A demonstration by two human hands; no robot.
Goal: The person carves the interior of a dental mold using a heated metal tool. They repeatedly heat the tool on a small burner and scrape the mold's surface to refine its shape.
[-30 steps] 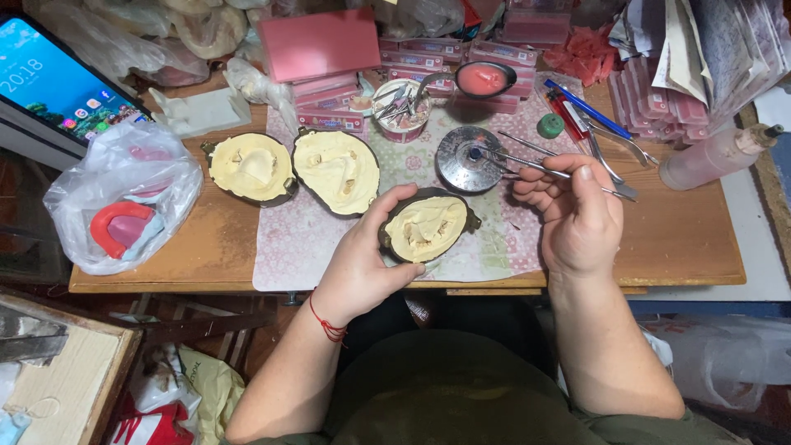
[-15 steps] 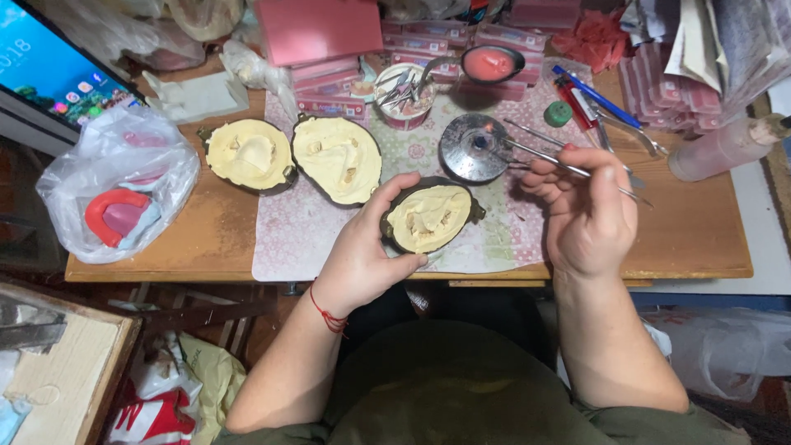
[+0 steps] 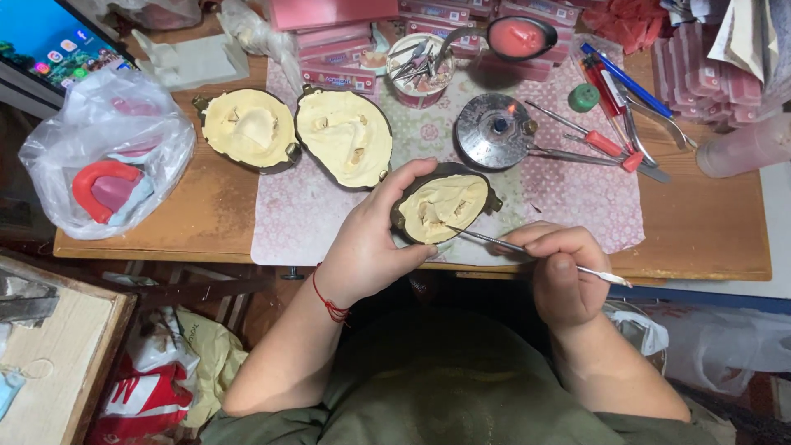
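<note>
Left hand (image 3: 371, 247) grips plaster-filled flask (image 3: 445, 204) by its rigid metal rim at the worktop's (image 3: 156, 222) front edge; right hand (image 3: 560, 268) pinches slim spatula (image 3: 527, 249); plaster likely brittle.

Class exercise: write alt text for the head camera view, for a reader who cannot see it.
A person's left hand holds a plaster-filled metal flask half at the edge of a wooden table, while the right hand touches a thin metal hand tool to the plaster. Two more filled flask halves lie behind.
</note>
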